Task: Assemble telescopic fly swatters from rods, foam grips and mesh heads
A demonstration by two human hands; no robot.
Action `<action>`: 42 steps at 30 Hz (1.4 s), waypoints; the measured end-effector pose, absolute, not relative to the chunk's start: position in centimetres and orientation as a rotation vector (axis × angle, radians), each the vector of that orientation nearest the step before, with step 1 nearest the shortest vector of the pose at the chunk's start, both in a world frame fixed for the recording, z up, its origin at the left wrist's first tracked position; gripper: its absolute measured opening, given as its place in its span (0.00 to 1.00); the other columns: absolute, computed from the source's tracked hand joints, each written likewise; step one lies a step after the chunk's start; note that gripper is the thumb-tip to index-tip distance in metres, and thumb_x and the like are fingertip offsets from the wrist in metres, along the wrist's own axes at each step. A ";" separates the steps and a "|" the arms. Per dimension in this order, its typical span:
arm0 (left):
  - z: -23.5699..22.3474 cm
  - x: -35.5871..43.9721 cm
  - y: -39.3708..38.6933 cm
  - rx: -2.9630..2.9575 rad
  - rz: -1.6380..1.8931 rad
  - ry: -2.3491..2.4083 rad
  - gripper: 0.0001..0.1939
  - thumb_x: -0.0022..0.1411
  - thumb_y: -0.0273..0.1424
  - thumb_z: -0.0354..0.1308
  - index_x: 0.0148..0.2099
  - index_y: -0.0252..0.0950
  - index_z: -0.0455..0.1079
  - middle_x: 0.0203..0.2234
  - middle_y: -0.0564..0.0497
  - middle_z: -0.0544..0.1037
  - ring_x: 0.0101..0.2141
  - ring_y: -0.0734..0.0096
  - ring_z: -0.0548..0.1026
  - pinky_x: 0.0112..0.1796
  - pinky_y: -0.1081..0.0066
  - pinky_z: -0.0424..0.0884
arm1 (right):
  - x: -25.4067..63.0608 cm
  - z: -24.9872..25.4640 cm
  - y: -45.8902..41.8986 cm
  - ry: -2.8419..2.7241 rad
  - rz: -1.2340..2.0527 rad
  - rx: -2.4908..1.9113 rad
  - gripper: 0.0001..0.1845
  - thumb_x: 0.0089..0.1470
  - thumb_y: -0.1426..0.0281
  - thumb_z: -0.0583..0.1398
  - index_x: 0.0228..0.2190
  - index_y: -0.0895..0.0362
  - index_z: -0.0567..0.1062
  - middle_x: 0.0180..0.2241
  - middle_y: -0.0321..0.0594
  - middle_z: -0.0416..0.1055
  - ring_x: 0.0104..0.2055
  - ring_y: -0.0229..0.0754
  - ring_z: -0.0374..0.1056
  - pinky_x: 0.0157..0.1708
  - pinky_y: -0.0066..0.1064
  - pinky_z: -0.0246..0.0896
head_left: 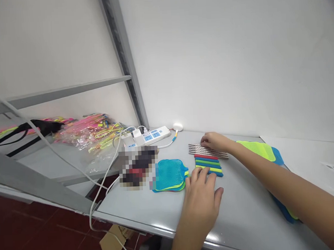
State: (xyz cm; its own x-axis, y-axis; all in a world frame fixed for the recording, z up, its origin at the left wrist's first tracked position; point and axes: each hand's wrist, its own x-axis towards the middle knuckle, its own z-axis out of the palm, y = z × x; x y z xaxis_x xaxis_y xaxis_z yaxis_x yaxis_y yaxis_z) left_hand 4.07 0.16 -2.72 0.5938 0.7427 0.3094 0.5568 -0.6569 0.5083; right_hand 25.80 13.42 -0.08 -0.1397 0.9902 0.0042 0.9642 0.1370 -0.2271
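Left hand (199,208) doing what?

Open, fingers spread, just beside the strips (209,166) and mesh pads (169,174). Right hand (216,141) lies curled on the steel rods (208,151); gripping or not, can't tell.

How would those rods handle?

Stiff, slick, thin; take them by the ends

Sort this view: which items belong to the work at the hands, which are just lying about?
At the hands:
- left hand, beside teal mesh fly-swatter heads and coloured plastic strips
- right hand, on stainless steel rods
- lime and blue mesh heads

Lying about:
- power strip
- bagged pink and yellow plastic items
- cardboard scrap
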 end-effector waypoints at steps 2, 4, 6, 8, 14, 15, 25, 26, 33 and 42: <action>-2.9 3.8 0.3 2.458 0.695 1.047 0.11 0.69 0.33 0.54 0.52 0.42 0.67 0.56 0.49 0.72 0.57 0.53 0.64 0.50 0.51 0.63 | 26.1 -0.6 14.0 -2.288 0.282 -1.924 0.11 0.58 0.65 0.58 0.36 0.53 0.80 0.39 0.42 0.76 0.36 0.42 0.70 0.32 0.29 0.59; -2.9 3.7 0.4 2.450 0.661 1.036 0.08 0.69 0.33 0.54 0.50 0.41 0.68 0.51 0.50 0.75 0.53 0.55 0.66 0.48 0.53 0.64 | 26.5 -0.9 14.2 -2.297 0.279 -1.915 0.09 0.57 0.66 0.59 0.37 0.53 0.79 0.40 0.43 0.75 0.36 0.43 0.70 0.32 0.30 0.59; -2.8 3.8 0.4 2.441 0.639 1.013 0.07 0.69 0.33 0.54 0.48 0.41 0.68 0.45 0.50 0.76 0.49 0.57 0.68 0.46 0.56 0.66 | 26.8 -0.9 14.1 -2.277 0.258 -1.925 0.07 0.56 0.68 0.59 0.35 0.55 0.78 0.41 0.44 0.74 0.37 0.44 0.69 0.33 0.30 0.58; -2.7 3.8 0.4 2.432 0.640 0.981 0.06 0.68 0.32 0.55 0.47 0.40 0.68 0.44 0.50 0.75 0.47 0.59 0.68 0.46 0.58 0.66 | 27.0 -0.4 13.6 -2.224 0.226 -1.951 0.05 0.54 0.70 0.59 0.34 0.56 0.75 0.38 0.45 0.75 0.35 0.44 0.69 0.32 0.31 0.57; -2.6 3.8 0.6 2.456 0.604 0.992 0.07 0.67 0.31 0.57 0.47 0.41 0.68 0.50 0.50 0.72 0.51 0.56 0.66 0.46 0.57 0.64 | 26.6 4.1 9.4 -1.970 0.054 -1.952 0.08 0.60 0.69 0.52 0.42 0.54 0.66 0.29 0.39 0.72 0.28 0.42 0.64 0.27 0.31 0.54; -2.7 3.8 0.7 2.466 0.576 0.989 0.07 0.67 0.30 0.57 0.47 0.40 0.68 0.49 0.50 0.73 0.50 0.57 0.67 0.46 0.57 0.64 | 26.3 5.0 8.4 -1.934 0.027 -1.921 0.08 0.61 0.69 0.51 0.42 0.54 0.64 0.29 0.38 0.71 0.27 0.41 0.64 0.27 0.30 0.54; -2.5 4.1 0.6 2.489 0.558 0.900 0.07 0.67 0.27 0.56 0.45 0.42 0.71 0.41 0.51 0.75 0.42 0.60 0.72 0.43 0.58 0.64 | 21.8 8.8 -1.8 -1.806 0.211 -1.586 0.07 0.63 0.67 0.53 0.31 0.52 0.66 0.21 0.28 0.61 0.21 0.34 0.56 0.22 0.27 0.48; -2.4 4.1 0.6 2.450 0.628 0.853 0.07 0.68 0.27 0.56 0.46 0.42 0.71 0.41 0.51 0.75 0.42 0.61 0.72 0.43 0.60 0.65 | 21.5 8.5 -2.7 -1.814 0.233 -1.602 0.08 0.63 0.68 0.53 0.30 0.53 0.66 0.21 0.29 0.62 0.22 0.34 0.56 0.22 0.27 0.48; -2.1 3.6 0.7 2.052 1.258 0.662 0.11 0.64 0.28 0.62 0.49 0.44 0.71 0.41 0.52 0.78 0.40 0.69 0.75 0.42 0.71 0.70 | 20.9 4.9 -7.0 -1.862 0.397 -1.685 0.09 0.64 0.65 0.54 0.41 0.52 0.74 0.35 0.36 0.75 0.35 0.40 0.69 0.32 0.30 0.54; -4.0 6.5 -1.8 1.128 1.348 0.764 0.17 0.61 0.42 0.63 0.47 0.36 0.74 0.37 0.46 0.79 0.37 0.66 0.78 0.40 0.68 0.75 | 20.1 2.9 -8.3 -1.560 0.768 -1.520 0.13 0.60 0.64 0.59 0.25 0.56 0.69 0.21 0.30 0.61 0.24 0.33 0.55 0.24 0.27 0.47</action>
